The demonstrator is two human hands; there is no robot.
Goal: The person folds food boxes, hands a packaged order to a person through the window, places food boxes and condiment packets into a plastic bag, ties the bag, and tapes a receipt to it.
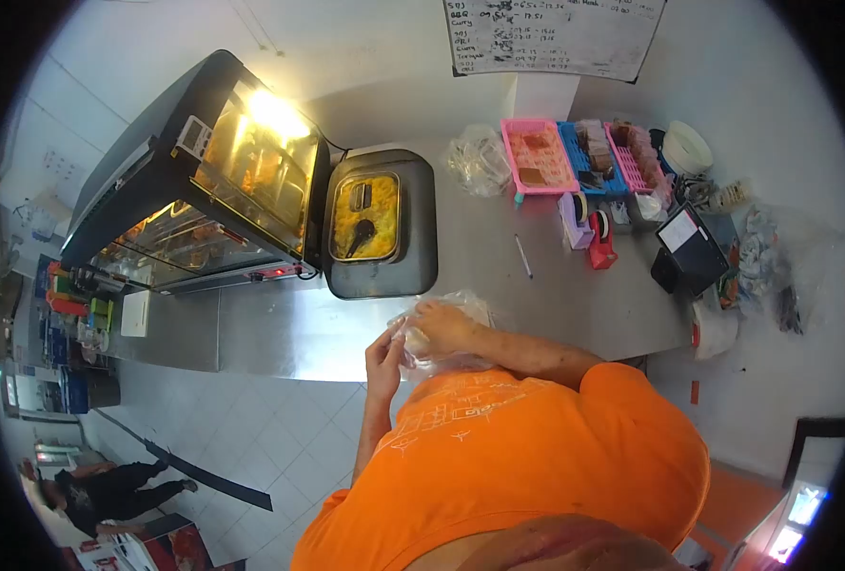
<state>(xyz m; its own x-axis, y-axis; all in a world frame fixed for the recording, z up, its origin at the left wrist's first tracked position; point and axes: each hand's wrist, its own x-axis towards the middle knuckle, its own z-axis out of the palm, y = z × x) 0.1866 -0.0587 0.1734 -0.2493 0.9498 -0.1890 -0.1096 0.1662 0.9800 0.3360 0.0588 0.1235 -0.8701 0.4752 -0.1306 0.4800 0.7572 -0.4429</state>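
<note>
While I watch from afar through the head camera, the orange shirt [508, 466] is nearest me, at six o'clock. Just past it, on the near edge of the steel counter [280, 328], is the crumpled clear plastic [439, 364], which I take as my clock's centre. At its nine o'clock, the left hand [383, 352] has its fingertips pinched together on the plastic. The right hand [444, 327] reaches across from three o'clock and lies over it, fingers bent; I cannot tell whether they are clamped or only pressing.

A little farther out, a pen [524, 257] lies at half past one. Toward eleven, a dark warmer [421, 214] holds a pan of yellow food [382, 209] with a black utensil [359, 236] in it. Beyond the pen, I see a lilac tape dispenser [573, 224] and, just beside it, a red tape dispenser [601, 249]. A pink basket [541, 181] sits at one, and a lit display cabinet [204, 200] fills ten. High up at one hangs a whiteboard [556, 43]; far off, at eight, another person [104, 497] wears dark clothes.
</note>
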